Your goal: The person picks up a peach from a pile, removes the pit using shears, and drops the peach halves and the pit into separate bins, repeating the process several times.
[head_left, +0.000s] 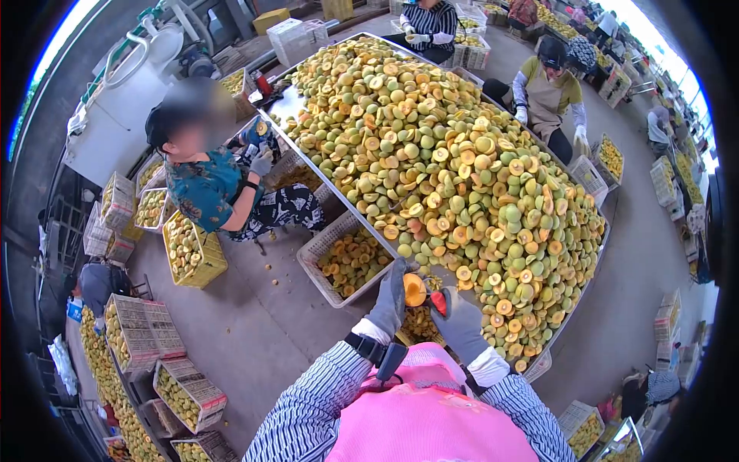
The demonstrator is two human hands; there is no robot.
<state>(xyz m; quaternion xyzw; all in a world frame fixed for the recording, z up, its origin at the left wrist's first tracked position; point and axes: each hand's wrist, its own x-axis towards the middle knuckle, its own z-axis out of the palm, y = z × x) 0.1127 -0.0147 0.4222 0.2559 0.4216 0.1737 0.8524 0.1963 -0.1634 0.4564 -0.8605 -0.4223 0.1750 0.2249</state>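
Observation:
In the middle of the head view, my gloved left hand [389, 301] grips a halved peach [415, 290], its orange cut face showing. Close by on the right, my gloved right hand [460, 325] is closed around a red-handled pitting tool [439, 302], whose tip lies near the fruit. A large heap of halved yellow-green peaches [431, 154] covers the metal-edged table [348, 206] in front of me. Below my hands, cut fruit pieces [419, 323] show in a container, partly hidden by my hands and pink apron.
A white crate [309, 266] of peach pieces stands at the table's left side. Beyond it sits a co-worker [202, 185] beside a yellow crate [202, 262] of peaches. Two more people [550, 96] work along the far sides. Stacked crates [146, 331] line the left floor.

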